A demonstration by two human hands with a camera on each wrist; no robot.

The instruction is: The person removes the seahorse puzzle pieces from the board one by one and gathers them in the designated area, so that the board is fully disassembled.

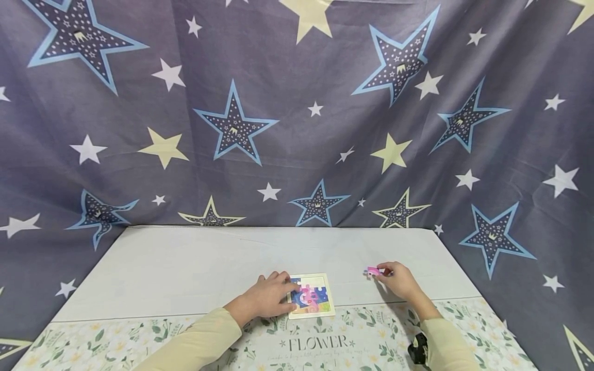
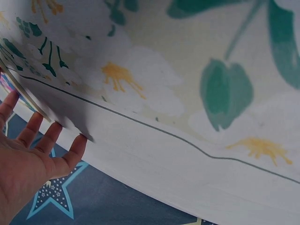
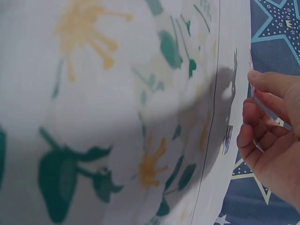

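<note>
A small jigsaw puzzle in a cream frame [image 1: 331, 296] lies on the table, with blue, pink, green and orange picture pieces [image 1: 321, 294] inside it. My left hand [image 1: 268, 297] rests at its left side, fingers spread over the edge; in the left wrist view the fingertips [image 2: 36, 117] are along the frame's rim. To the right of the frame, my right hand [image 1: 400, 281] pinches a pink puzzle piece [image 1: 373, 271] between thumb and fingers. Only a thin edge of that piece shows in the right wrist view, beyond the thumb [image 3: 262, 80].
The white table top [image 1: 195, 268] has a flower-printed cloth strip [image 1: 153, 332] along the near side. Below the right hand, a small dark patterned piece [image 3: 227, 139] lies on the white surface. A star-printed curtain [image 1: 278, 170] hangs behind and at both sides.
</note>
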